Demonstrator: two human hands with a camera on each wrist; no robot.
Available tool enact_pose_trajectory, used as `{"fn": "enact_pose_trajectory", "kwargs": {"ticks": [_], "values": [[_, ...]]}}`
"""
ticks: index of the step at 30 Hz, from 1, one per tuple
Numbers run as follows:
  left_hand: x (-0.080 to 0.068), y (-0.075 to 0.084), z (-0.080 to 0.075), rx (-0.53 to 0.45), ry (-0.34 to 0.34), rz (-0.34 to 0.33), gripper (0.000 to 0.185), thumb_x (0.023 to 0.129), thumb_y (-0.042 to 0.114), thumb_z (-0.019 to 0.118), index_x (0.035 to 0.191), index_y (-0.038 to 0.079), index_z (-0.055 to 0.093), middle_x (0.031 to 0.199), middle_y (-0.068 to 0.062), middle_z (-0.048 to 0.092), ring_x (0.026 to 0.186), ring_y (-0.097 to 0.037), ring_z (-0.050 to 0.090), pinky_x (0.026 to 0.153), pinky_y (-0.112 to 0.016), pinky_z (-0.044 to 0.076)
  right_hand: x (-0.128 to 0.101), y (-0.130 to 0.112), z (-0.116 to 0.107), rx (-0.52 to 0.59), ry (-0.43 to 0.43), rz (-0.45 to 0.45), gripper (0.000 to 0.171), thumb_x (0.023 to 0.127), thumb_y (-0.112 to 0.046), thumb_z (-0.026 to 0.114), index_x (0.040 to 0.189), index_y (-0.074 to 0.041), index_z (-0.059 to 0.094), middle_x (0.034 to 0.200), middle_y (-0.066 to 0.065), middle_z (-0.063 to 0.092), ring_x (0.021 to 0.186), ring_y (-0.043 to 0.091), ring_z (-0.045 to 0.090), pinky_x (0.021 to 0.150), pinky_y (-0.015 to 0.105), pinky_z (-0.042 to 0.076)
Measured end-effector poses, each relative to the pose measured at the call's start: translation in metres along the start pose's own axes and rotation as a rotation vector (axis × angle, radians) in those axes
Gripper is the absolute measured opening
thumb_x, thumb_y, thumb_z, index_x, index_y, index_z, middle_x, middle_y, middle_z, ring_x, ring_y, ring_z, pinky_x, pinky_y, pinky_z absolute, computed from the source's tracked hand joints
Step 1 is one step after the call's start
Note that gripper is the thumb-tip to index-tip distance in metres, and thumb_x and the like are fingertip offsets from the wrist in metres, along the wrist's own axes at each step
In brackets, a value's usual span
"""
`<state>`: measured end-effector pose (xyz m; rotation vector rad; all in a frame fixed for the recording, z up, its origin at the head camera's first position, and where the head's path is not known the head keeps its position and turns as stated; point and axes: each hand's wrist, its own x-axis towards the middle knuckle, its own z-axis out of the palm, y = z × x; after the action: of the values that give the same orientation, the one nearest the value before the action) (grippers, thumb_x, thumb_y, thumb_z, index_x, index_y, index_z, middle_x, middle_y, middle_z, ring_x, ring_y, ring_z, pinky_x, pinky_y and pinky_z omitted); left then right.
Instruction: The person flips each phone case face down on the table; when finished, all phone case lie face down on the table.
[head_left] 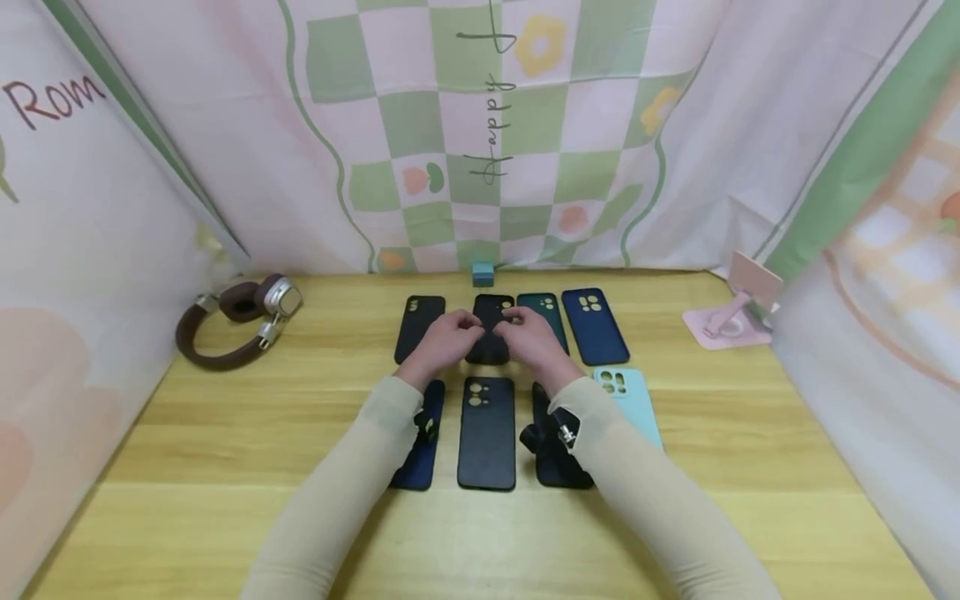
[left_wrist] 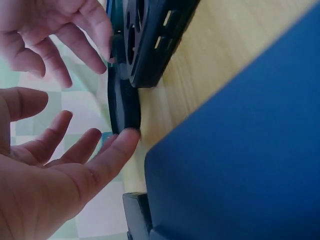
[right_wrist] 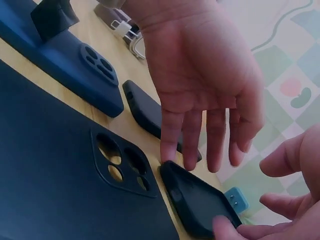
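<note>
A black phone case (head_left: 489, 346) lies second from the left in the back row on the wooden table (head_left: 225, 467). My left hand (head_left: 446, 337) touches its left edge with straight fingers (left_wrist: 117, 145); in the right wrist view the same left hand (right_wrist: 200, 90) reaches down to the case (right_wrist: 197, 200). From the other side my right hand (head_left: 528, 333) meets it: the thumb (right_wrist: 220, 229) lies on the far corner, the other fingers curl beside it, and one fingertip (left_wrist: 106, 50) meets the case's (left_wrist: 124, 107) rim. Both wrists carry strapped cameras.
Around it lie several more cases: black (head_left: 420, 325), dark green (head_left: 547, 312), navy (head_left: 595, 325), mint (head_left: 630, 400), black (head_left: 487, 433) and navy (head_left: 420, 458) in front. Brown headphones (head_left: 232, 325) sit far left, a pink phone stand (head_left: 731, 312) far right. Fabric walls enclose the table.
</note>
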<state>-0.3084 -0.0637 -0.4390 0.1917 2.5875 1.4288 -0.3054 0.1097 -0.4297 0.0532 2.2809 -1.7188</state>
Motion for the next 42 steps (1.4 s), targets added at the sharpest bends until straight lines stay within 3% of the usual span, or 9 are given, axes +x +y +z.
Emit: {"fn": "enact_pose_trajectory", "kwargs": {"ticks": [4, 8, 15, 17, 20, 27, 30, 34, 42], "values": [[-0.003, 0.002, -0.003, -0.069, -0.015, -0.011, 0.038, 0.100, 0.031, 0.052, 0.128, 0.007, 0.060, 0.105, -0.017, 0.063, 0.061, -0.021, 0.053, 0.065, -0.041, 0.049, 0.000, -0.001, 0.001, 0.050, 0.024, 0.011, 0.052, 0.098, -0.021, 0.051, 0.147, -0.006, 0.040, 0.142, 0.016, 0.043, 0.120, 0.031, 0.052, 0.093, 0.045, 0.049], [-0.005, 0.002, -0.006, -0.121, -0.007, -0.031, 0.038, 0.100, 0.031, 0.052, 0.129, 0.006, 0.059, 0.110, -0.013, 0.062, 0.055, -0.020, 0.049, 0.063, -0.041, 0.052, 0.004, -0.001, 0.002, 0.095, 0.051, 0.033, 0.051, 0.099, -0.018, 0.048, 0.148, -0.005, 0.039, 0.117, 0.016, 0.055, 0.098, 0.030, 0.056, 0.087, 0.044, 0.050], [-0.007, 0.003, -0.006, -0.246, -0.018, -0.065, 0.036, 0.101, 0.028, 0.053, 0.129, 0.006, 0.056, 0.115, -0.013, 0.061, 0.097, -0.031, 0.063, 0.073, -0.044, 0.055, 0.004, -0.004, 0.012, 0.200, 0.054, 0.030, 0.043, 0.101, -0.009, 0.042, 0.143, -0.003, 0.043, 0.118, 0.020, 0.062, 0.086, 0.024, 0.063, 0.081, 0.041, 0.052], [-0.007, 0.003, -0.005, -0.296, -0.011, -0.068, 0.038, 0.101, 0.029, 0.054, 0.131, 0.006, 0.054, 0.116, -0.014, 0.062, 0.098, -0.029, 0.064, 0.074, -0.044, 0.055, 0.003, -0.004, 0.018, 0.213, 0.044, 0.008, 0.042, 0.100, -0.006, 0.042, 0.142, -0.002, 0.043, 0.115, 0.020, 0.063, 0.084, 0.024, 0.063, 0.079, 0.040, 0.053], [-0.007, 0.003, -0.003, -0.311, 0.020, -0.042, 0.039, 0.100, 0.028, 0.057, 0.132, 0.007, 0.051, 0.113, -0.013, 0.065, 0.094, -0.030, 0.066, 0.069, -0.039, 0.055, 0.004, -0.003, 0.026, 0.179, 0.052, -0.023, 0.042, 0.097, -0.006, 0.049, 0.138, -0.002, 0.046, 0.109, 0.019, 0.063, 0.088, 0.028, 0.064, 0.076, 0.038, 0.053], [-0.006, 0.002, 0.001, -0.245, 0.150, 0.023, 0.029, 0.096, 0.011, 0.057, 0.125, 0.005, 0.057, 0.095, -0.011, 0.068, 0.073, -0.025, 0.062, 0.057, -0.029, 0.048, 0.006, 0.001, 0.031, -0.106, 0.164, -0.066, 0.049, 0.093, -0.027, 0.065, 0.133, -0.003, 0.050, 0.118, 0.017, 0.058, 0.097, 0.028, 0.060, 0.080, 0.038, 0.049], [-0.008, 0.002, -0.001, -0.321, 0.201, 0.006, 0.029, 0.097, 0.011, 0.057, 0.125, 0.004, 0.057, 0.098, -0.012, 0.067, 0.076, -0.022, 0.063, 0.061, -0.032, 0.052, 0.005, 0.003, 0.030, -0.119, 0.140, -0.041, 0.057, 0.093, -0.033, 0.066, 0.138, -0.003, 0.045, 0.124, 0.017, 0.055, 0.095, 0.029, 0.060, 0.077, 0.038, 0.049], [-0.007, 0.001, -0.003, -0.396, 0.192, -0.024, 0.031, 0.098, 0.012, 0.056, 0.128, 0.004, 0.054, 0.104, -0.016, 0.067, 0.083, -0.025, 0.067, 0.069, -0.041, 0.057, 0.007, 0.005, 0.028, -0.056, 0.110, -0.026, 0.057, 0.094, -0.028, 0.065, 0.140, -0.002, 0.043, 0.127, 0.019, 0.054, 0.102, 0.028, 0.060, 0.081, 0.038, 0.049], [-0.008, -0.004, -0.006, -0.231, 0.185, -0.110, 0.037, 0.096, 0.018, 0.058, 0.128, 0.000, 0.060, 0.114, -0.014, 0.065, 0.091, -0.023, 0.065, 0.073, -0.035, 0.055, 0.008, 0.003, 0.022, -0.097, 0.131, -0.043, 0.049, 0.093, -0.015, 0.060, 0.139, -0.003, 0.047, 0.135, 0.021, 0.052, 0.120, 0.032, 0.053, 0.096, 0.045, 0.046]]}}
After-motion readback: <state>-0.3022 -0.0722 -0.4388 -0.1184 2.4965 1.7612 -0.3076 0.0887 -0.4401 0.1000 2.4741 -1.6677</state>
